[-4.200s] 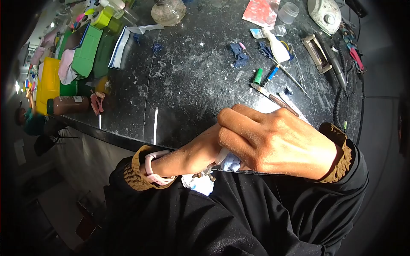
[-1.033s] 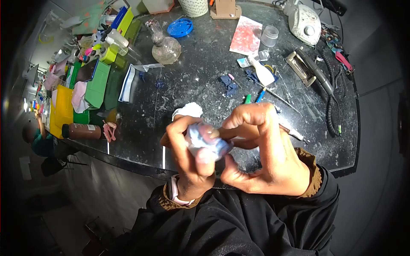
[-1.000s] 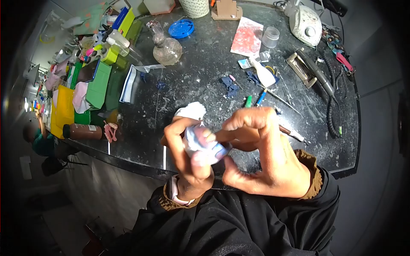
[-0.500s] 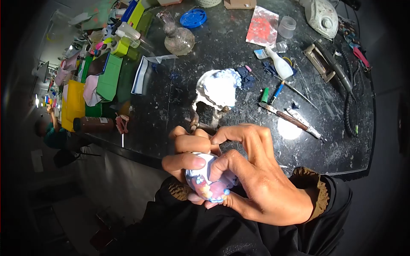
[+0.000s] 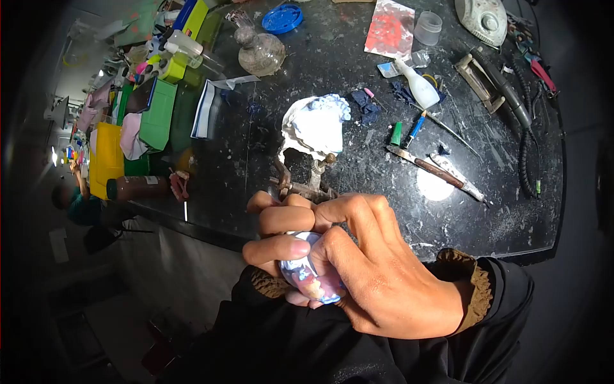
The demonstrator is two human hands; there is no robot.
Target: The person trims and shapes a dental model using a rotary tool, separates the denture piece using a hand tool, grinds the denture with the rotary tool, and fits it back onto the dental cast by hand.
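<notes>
Left hand [image 5: 283, 219] and right hand [image 5: 393, 281]: both clamped on cast [image 5: 312, 286] | cast low between them, long axis unclear | metal frame [image 5: 316, 173] just beyond, neither hand clearly nearer; contact unclear

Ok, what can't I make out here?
In the head view:
Held piece: far side hidden by the left hand and right hand.
Metal frame: near end hidden by the left hand.
White dial unit: far end cut off by the top edge.
Jar label: print too small to read.
</notes>
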